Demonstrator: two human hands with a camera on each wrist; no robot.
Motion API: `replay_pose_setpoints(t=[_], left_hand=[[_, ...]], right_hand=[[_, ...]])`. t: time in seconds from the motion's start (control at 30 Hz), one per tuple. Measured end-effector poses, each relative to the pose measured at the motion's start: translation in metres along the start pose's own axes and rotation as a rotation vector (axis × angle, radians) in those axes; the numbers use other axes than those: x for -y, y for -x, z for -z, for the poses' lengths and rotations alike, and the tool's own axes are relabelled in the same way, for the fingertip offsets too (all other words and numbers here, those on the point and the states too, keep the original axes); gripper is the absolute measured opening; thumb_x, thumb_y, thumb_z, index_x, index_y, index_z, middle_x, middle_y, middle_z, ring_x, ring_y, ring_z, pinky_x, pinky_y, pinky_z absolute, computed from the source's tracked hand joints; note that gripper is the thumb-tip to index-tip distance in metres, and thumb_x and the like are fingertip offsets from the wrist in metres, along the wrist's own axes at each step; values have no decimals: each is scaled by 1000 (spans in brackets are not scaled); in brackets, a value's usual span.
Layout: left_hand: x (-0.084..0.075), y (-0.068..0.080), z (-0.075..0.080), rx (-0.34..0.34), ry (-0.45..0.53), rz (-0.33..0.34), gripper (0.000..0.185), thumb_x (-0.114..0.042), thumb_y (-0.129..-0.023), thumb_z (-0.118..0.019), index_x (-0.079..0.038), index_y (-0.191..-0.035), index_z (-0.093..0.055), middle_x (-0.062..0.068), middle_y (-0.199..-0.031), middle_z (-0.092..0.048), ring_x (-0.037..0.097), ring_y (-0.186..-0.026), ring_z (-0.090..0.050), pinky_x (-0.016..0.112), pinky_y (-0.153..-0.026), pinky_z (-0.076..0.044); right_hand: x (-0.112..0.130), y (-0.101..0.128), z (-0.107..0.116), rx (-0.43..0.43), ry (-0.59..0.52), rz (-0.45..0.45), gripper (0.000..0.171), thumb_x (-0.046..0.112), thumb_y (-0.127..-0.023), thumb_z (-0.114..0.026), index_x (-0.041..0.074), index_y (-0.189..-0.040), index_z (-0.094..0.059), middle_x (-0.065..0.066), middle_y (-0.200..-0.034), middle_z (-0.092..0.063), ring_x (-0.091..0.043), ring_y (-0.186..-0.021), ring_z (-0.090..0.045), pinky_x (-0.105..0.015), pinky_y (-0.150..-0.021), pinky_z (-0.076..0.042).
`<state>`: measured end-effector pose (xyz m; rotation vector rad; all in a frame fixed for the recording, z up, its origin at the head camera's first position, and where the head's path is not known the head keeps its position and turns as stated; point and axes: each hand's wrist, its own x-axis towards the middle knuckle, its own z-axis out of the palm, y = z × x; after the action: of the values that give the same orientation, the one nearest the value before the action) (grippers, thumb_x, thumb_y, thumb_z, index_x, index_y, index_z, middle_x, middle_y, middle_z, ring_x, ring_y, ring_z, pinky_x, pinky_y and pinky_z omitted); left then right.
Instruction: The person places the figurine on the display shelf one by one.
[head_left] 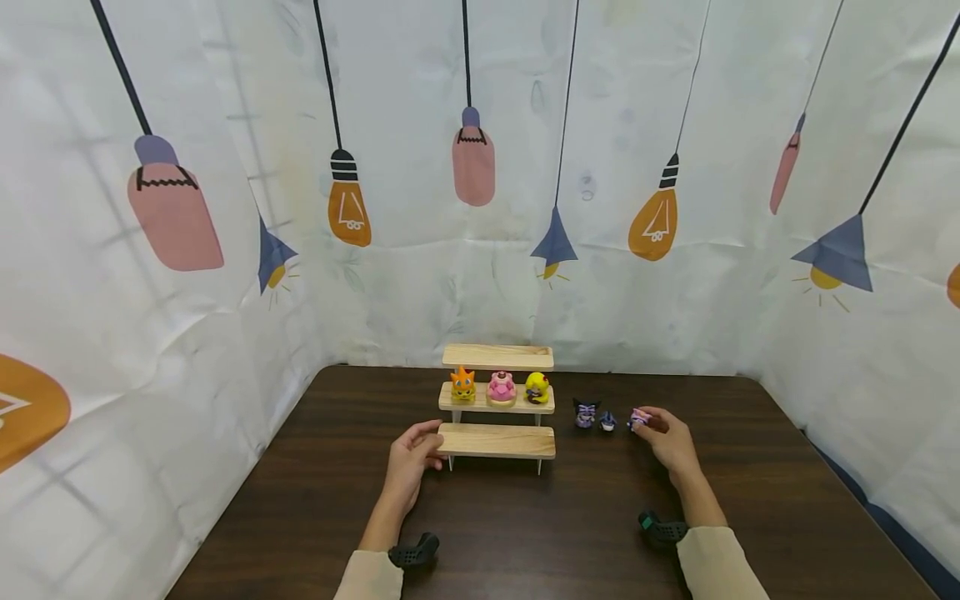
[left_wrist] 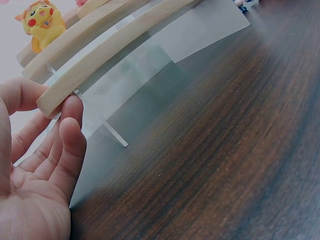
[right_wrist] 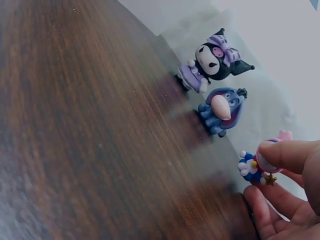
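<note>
My left hand [head_left: 408,460] pinches the left end of the lowest board of a three-tier wooden display stand [head_left: 495,442]; the left wrist view shows thumb and fingers at that board end [left_wrist: 55,100]. To the right, my right hand [head_left: 670,442] holds a small pink, blue and white figurine [right_wrist: 252,167] between thumb and fingers. Its head is partly covered by the thumb, and whether its base touches the table I cannot tell. Left of it stand a blue donkey figurine [right_wrist: 223,111] and a black-and-purple figurine with a bow [right_wrist: 212,62].
The middle tier bears a yellow figurine with an orange hood [head_left: 462,387], a pink one [head_left: 501,389] and a yellow one [head_left: 537,387]. The stand has clear legs. A dark wooden table [head_left: 540,525] lies beneath, with a lamp-patterned curtain [head_left: 420,292] behind it.
</note>
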<state>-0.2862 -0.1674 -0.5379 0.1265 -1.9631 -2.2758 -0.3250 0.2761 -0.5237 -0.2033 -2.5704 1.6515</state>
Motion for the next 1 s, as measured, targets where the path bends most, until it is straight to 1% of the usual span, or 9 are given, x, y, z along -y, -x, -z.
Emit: replay_pose_setpoints(t=[0.17, 0.27, 0.4, 0.57, 0.7, 0.87, 0.93, 1.0], left_hand=[[0, 0, 1, -4, 6, 14, 33, -4, -95, -63, 3, -127, -65, 4, -90, -71, 15, -67, -64, 25, -57, -54], [1, 0, 1, -5, 1, 17, 34, -4, -95, -63, 3, -128, -64, 4, -91, -71, 16, -67, -64, 25, -57, -54], [1, 0, 1, -3, 0, 19, 34, -5, -95, -64, 3, -128, -64, 4, -91, -71, 15, -68, -64, 25, -57, -54], [1, -1, 0, 3, 10, 20, 35, -5, -94, -65, 3, -128, -64, 4, -91, -71, 15, -67, -64, 25, -57, -54], [1, -1, 0, 1, 10, 19, 34, -4, -95, -65, 3, -128, -64, 4, -91, -71, 15, -68, -64, 25, -57, -54], [0, -1, 0, -1, 4, 13, 34, -5, -95, -65, 3, -128, -64, 3, -91, -71, 15, -68, -65, 25, -57, -54], [1, -1, 1, -2, 1, 12, 34, -5, -95, -65, 4, -128, -64, 3, -90, -71, 15, -68, -65, 25, -57, -54], [1, -1, 1, -4, 1, 14, 34, -5, -95, -65, 3, -128, -64, 3, -90, -71, 15, -68, -65, 25, -57, -54]], right_hand=[[3, 1, 1, -6, 7, 21, 46, 24, -101, -66, 3, -141, -56, -24, -140, -58, -26, -120, -55, -21, -82, -46], [6, 2, 2, -4, 3, 36, 46, 24, -101, -66, 4, -141, -56, -23, -138, -59, -19, -110, -58, -21, -81, -49], [12, 2, 5, -10, -3, 64, 47, 28, -100, -67, 6, -141, -56, -21, -136, -60, -10, -99, -59, -21, -80, -53], [25, 5, 9, -22, -22, 116, 49, 32, -100, -67, 8, -141, -57, -19, -135, -60, -5, -98, -60, -21, -81, -53], [37, 8, 11, -12, -47, 162, 50, 34, -98, -69, 7, -140, -58, -19, -132, -62, 0, -96, -63, -19, -83, -55], [51, 13, 9, 35, -61, 221, 52, 37, -97, -70, 7, -138, -59, -17, -129, -64, 1, -97, -64, -22, -87, -57], [60, 19, 8, 60, -76, 247, 50, 33, -98, -70, 6, -138, -60, -18, -128, -65, 1, -97, -64, -25, -88, -58], [70, 24, 6, 82, -83, 270, 47, 28, -99, -69, 3, -138, -59, -20, -128, -65, 1, -97, -63, -24, -87, -58]])
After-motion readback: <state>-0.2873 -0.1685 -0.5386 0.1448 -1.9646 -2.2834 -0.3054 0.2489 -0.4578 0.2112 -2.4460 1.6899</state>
